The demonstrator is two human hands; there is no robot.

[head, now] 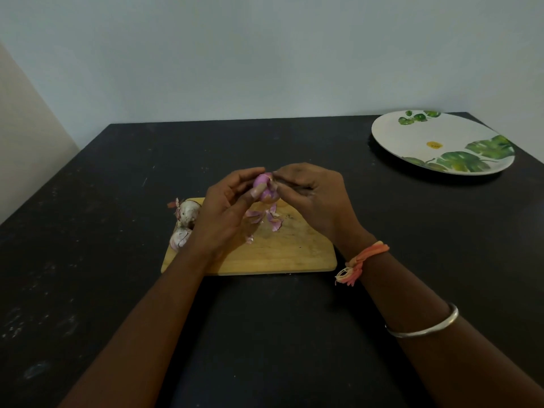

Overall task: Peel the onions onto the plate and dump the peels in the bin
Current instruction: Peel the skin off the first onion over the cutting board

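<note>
Nearest the camera, two bare forearms reach in over the dark table [117, 201], the right one wearing a metal bangle [424, 322] and an orange thread band [365, 257] at the wrist. Beyond them lies a wooden cutting board [279, 251]. Shed peels [272, 219] are scattered on its middle, and two unpeeled onions [187, 212] sit at its left end, one behind the other.

Just above the board, the left hand [223, 207] curls round a purple onion [265, 187], thumb pressed on its near face and fingertips hooked over the top. The right hand [312, 195] meets it from the right, with finger and thumb closed in a pinch on what seems to be a flap of loose skin [275, 184] at the onion's upper right. The contact is small and partly hidden. Which way the onion's long axis runs is unclear.

The plate [441, 142] sits well apart, far back and to the right, with nothing on it. It lies on the right hand's side, while the onion rests in the left, so delivery probably means a long reach across or a hand-over. Behind the table is a plain pale wall. No bin is in view.
</note>
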